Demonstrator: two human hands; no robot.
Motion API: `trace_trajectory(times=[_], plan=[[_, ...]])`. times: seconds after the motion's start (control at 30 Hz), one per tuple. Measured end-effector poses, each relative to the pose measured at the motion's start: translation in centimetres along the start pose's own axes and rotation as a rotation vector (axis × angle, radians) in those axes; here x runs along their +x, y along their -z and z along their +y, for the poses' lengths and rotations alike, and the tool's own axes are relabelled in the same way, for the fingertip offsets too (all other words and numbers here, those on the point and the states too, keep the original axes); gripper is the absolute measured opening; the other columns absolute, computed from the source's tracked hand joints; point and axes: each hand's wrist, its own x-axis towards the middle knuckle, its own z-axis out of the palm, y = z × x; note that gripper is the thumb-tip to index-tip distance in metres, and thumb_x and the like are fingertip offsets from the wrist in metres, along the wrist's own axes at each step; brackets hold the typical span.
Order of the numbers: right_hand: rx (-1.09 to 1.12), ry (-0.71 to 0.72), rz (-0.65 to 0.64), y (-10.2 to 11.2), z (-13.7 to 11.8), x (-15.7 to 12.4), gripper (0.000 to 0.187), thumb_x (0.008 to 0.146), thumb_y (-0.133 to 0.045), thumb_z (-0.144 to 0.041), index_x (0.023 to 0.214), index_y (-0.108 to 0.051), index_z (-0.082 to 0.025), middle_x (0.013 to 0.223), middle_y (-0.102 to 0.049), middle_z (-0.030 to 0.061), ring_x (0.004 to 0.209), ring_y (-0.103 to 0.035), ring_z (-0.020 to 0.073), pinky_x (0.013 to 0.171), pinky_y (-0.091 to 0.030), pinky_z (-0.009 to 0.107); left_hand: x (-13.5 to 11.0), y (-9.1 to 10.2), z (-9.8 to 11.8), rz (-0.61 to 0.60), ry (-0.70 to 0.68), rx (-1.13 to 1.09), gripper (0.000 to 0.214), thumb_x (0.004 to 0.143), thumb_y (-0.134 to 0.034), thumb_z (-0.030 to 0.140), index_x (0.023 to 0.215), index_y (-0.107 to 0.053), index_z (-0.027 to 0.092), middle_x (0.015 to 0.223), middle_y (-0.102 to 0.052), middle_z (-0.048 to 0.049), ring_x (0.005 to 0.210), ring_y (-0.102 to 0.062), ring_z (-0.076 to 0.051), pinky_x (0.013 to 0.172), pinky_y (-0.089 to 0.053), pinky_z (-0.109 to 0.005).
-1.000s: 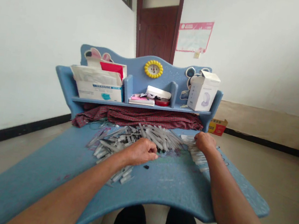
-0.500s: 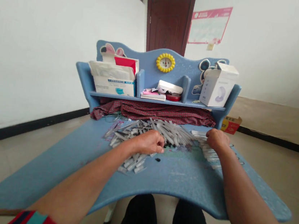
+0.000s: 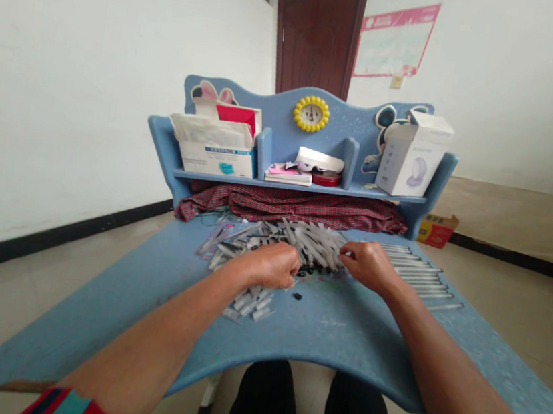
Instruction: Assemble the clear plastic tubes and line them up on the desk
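A heap of thin translucent plastic tubes [image 3: 310, 238] lies on the blue desk, with small black pieces along its near edge. My left hand [image 3: 274, 264] is closed over the middle of the heap, its fingers curled down among the black pieces; what they hold is hidden. At the heap's right end, my right hand [image 3: 368, 262] has its fingers pinched together, and what is in them is too small to tell. One loose black piece [image 3: 297, 296] sits just in front of my left hand. Shorter clear pieces [image 3: 252, 301] lie below that hand. To the right is a row of dark-tipped tubes [image 3: 423, 279].
The blue desk [image 3: 335, 338] has a raised shelf along its back. On it stand a mask box [image 3: 216, 159], a white carton [image 3: 413, 160] and a red round tin [image 3: 326, 179]. A checked cloth [image 3: 291, 207] is bunched beneath the shelf.
My right hand has moved left, from over the row of tubes to the right end of the heap, uncovering the row. My left hand stays almost in place.
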Motion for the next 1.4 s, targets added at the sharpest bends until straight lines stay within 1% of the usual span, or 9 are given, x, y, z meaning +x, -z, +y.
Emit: trace_trajectory(times=[0.1,0.23,0.33,0.43,0.7,0.87,1.07,1.23,1.4], plan=[[0.070,0.082,-0.030,-0.5,-1.3,-0.3,0.026,0.082,-0.047,-0.032,0.086,-0.071,-0.022,0.073,-0.070,0.0031,0.068,-0.062,0.0157,0.063,-0.039,0.023,-0.1,-0.2,0.7,-0.003,0.025,0.137,0.009,0.060,-0.057,0.013,0.056,-0.064,0.017,0.052,-0.057,-0.0025,0.051,-0.051,-0.015,0.049,-0.029,-0.024],[0.080,0.089,-0.035,-0.8,-1.8,-0.5,0.023,0.081,-0.049,-0.032,0.085,-0.070,-0.022,0.071,-0.069,0.0023,0.067,-0.062,0.0159,0.060,-0.037,0.024,-0.2,-0.4,1.6,-0.024,0.063,0.253,0.013,0.064,-0.055,0.013,0.063,-0.068,0.015,0.064,-0.064,-0.0107,0.063,-0.060,-0.023,0.055,-0.037,-0.029],[0.083,0.089,-0.050,-1.0,-1.9,-0.5,0.023,0.082,-0.049,-0.032,0.087,-0.069,-0.023,0.072,-0.070,0.0019,0.068,-0.062,0.0160,0.060,-0.037,0.024,-0.2,-0.6,1.9,-0.047,0.057,0.302,0.017,0.066,-0.052,0.013,0.069,-0.069,0.015,0.071,-0.066,-0.0131,0.069,-0.062,-0.025,0.058,-0.039,-0.029],[0.082,0.093,-0.058,-1.1,-2.2,-0.6,0.023,0.083,-0.048,-0.032,0.089,-0.068,-0.023,0.074,-0.070,0.0019,0.070,-0.063,0.0158,0.062,-0.038,0.024,-0.1,-0.7,1.7,-0.047,0.040,0.332,0.019,0.066,-0.050,0.013,0.071,-0.069,0.014,0.072,-0.067,-0.0140,0.068,-0.061,-0.026,0.054,-0.036,-0.029],[-0.090,-0.005,-0.071,-1.2,-3.5,-0.7,0.035,0.083,-0.049,-0.044,0.107,-0.062,-0.023,0.081,-0.071,0.0068,0.083,-0.065,0.0219,0.069,-0.042,0.028,-0.2,0.3,0.9,0.122,0.031,0.191,0.014,0.067,-0.050,0.017,0.064,-0.064,0.017,0.060,-0.060,-0.0047,0.055,-0.051,-0.016,0.049,-0.026,-0.026],[-0.139,-0.015,-0.100,-1.6,-3.9,-0.5,0.030,0.085,-0.046,-0.039,0.099,-0.064,-0.020,0.084,-0.071,0.0088,0.083,-0.065,0.0221,0.067,-0.041,0.028,0.2,0.5,0.0,0.229,0.027,0.038,0.009,0.066,-0.052,0.019,0.062,-0.060,0.017,0.057,-0.056,0.0004,0.056,-0.049,-0.013,0.052,-0.028,-0.023],[-0.004,-0.060,0.010,-1.6,-2.5,-0.2,0.023,0.083,-0.046,-0.035,0.087,-0.064,-0.021,0.076,-0.069,0.0067,0.074,-0.063,0.0197,0.062,-0.037,0.026,0.4,1.1,-1.0,0.340,0.085,-0.135,0.009,0.068,-0.053,0.018,0.063,-0.059,0.015,0.054,-0.053,0.0029,0.056,-0.049,-0.012,0.052,-0.030,-0.021],[0.275,-0.039,0.140,-1.6,-1.4,0.1,0.019,0.081,-0.049,-0.034,0.079,-0.062,-0.020,0.063,-0.064,0.0020,0.059,-0.058,0.0155,0.057,-0.036,0.024,0.1,1.6,-1.8,0.492,0.160,-0.172,0.007,0.070,-0.056,0.020,0.065,-0.059,0.015,0.053,-0.055,0.0027,0.055,-0.051,-0.012,0.053,-0.033,-0.021],[0.534,-0.049,0.114,-1.7,-1.5,0.1,0.019,0.080,-0.050,-0.034,0.077,-0.061,-0.019,0.056,-0.061,-0.0008,0.042,-0.050,0.0110,0.047,-0.034,0.022,0.2,1.6,-2.4,0.595,0.195,-0.188,0.005,0.070,-0.057,0.018,0.066,-0.059,0.016,0.054,-0.056,0.0028,0.056,-0.053,-0.012,0.054,-0.035,-0.020]])
